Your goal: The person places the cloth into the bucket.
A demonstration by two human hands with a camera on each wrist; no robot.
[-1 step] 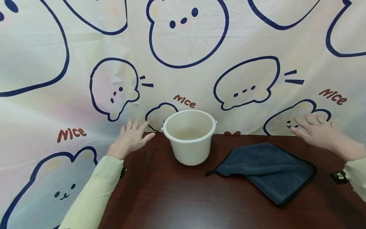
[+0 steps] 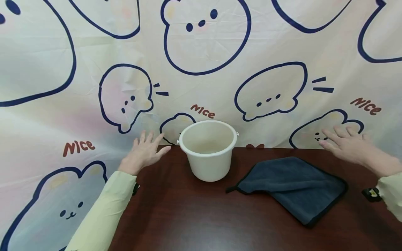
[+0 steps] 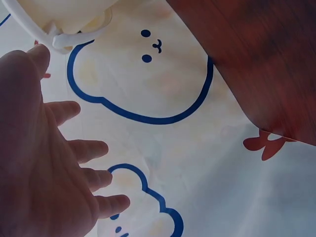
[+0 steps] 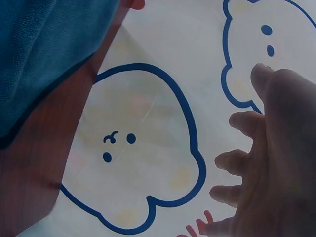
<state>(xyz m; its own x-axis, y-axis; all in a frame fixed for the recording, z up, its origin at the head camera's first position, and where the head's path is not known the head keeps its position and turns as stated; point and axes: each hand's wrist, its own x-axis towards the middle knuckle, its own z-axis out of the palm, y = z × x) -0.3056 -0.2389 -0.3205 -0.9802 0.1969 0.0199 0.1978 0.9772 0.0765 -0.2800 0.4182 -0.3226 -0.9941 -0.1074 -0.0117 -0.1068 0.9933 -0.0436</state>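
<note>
Filling the whole space behind the table, a pale backdrop [image 2: 201, 89] shows cartoon animals outlined in navy and the word "Nice" in reddish brown. Up against it I see the dark reddish-brown table [image 2: 201, 216], its glossy top catching some light. On its right half lies a blue-grey cloth [image 2: 292, 184], spread unevenly, a fold across it, its black-edged corner pointing toward me. Just left of that, near the table's far edge, the white bucket [image 2: 209, 165] stands upright, mouth up. The person's left hand [image 2: 142, 153] hangs near the bucket without touching it, fingers spread and gripping nothing. The right hand [image 2: 351, 146], likewise spread and bare, hovers beyond the cloth's right side, apart from it. Smallest are the dark wrist device [image 2: 372, 194] below the right hand and the bucket's white side knob [image 2: 237, 134].
</note>
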